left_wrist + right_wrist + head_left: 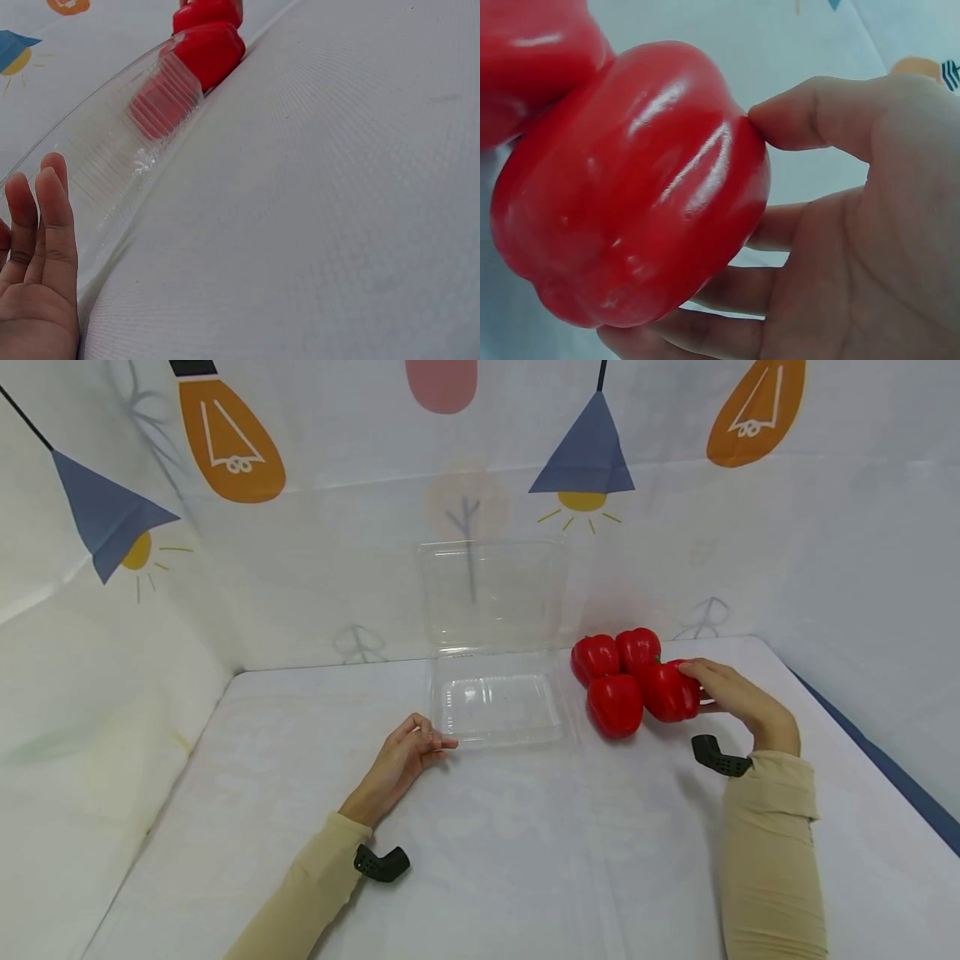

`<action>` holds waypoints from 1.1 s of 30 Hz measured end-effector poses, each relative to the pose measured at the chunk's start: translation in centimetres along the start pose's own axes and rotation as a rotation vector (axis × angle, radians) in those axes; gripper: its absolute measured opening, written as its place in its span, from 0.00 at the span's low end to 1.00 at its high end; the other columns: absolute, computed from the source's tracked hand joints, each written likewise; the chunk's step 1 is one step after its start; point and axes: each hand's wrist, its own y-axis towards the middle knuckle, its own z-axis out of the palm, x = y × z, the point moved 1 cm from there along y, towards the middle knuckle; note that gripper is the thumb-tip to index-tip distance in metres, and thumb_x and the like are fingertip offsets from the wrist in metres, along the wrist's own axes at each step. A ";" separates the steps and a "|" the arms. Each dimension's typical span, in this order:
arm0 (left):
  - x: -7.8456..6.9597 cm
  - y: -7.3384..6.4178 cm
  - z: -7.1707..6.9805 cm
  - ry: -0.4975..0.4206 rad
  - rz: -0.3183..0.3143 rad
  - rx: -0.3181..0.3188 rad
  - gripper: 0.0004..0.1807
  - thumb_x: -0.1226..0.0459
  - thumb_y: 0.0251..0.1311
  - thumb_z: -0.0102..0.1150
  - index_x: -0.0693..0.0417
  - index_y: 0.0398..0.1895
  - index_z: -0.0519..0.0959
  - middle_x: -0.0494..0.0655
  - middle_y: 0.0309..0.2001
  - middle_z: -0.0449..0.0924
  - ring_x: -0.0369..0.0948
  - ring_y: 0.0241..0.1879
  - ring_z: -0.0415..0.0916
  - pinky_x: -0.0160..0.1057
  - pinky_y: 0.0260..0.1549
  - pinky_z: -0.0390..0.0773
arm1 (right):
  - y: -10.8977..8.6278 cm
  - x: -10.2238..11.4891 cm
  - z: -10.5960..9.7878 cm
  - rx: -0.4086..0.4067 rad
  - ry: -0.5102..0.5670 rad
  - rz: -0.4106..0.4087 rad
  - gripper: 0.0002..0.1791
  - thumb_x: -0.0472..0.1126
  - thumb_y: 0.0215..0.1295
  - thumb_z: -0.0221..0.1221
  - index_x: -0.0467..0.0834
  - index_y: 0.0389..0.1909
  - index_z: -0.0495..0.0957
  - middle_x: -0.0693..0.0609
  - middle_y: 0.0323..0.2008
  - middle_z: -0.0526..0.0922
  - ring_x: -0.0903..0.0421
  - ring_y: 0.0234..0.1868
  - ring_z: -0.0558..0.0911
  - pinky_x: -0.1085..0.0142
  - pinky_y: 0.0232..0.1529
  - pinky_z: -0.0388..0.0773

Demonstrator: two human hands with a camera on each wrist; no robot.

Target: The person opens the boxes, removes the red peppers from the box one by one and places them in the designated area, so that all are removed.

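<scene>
At the right of the head view, my right hand (738, 697) holds a glossy red bell pepper (667, 692), thumb on one side and fingers curled beneath it, as the right wrist view shows. That pepper touches the other red bell peppers, among them the front one (615, 705) and two behind. To their left lies a clear plastic box (501, 706), its hinged lid (491, 597) standing up at the back. My left hand (405, 756) is at the box's front left corner. Its fingers (56, 217) are loosely extended beside the clear wall; whether they touch it is unclear.
A white cloth covers the table (510, 860). Behind it hangs a white curtain (337, 552) printed with lamps and bulbs, close to the upright lid. The table's right edge runs along a dark blue strip (885, 752).
</scene>
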 end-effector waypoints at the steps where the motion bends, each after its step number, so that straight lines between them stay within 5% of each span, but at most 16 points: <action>1: 0.0 0.0 0.0 0.000 -0.001 0.000 0.05 0.70 0.66 0.43 0.52 0.32 0.64 0.44 0.33 0.72 0.41 0.48 0.80 0.35 0.45 0.78 | 0.1 -0.1 0.0 0.011 0.004 0.005 0.35 0.61 0.72 0.34 0.38 0.65 0.58 0.37 0.58 0.67 0.41 0.55 0.72 0.55 0.50 0.79; 33: 0.0 0.0 -0.1 0.017 -0.006 -0.001 0.05 0.68 0.68 0.43 0.51 0.32 0.65 0.45 0.34 0.72 0.42 0.50 0.79 0.37 0.46 0.78 | 1.9 -2.0 1.3 0.101 0.067 0.081 0.41 0.64 0.70 0.34 0.36 0.70 0.50 0.33 0.66 0.57 0.34 0.65 0.60 0.44 0.60 0.70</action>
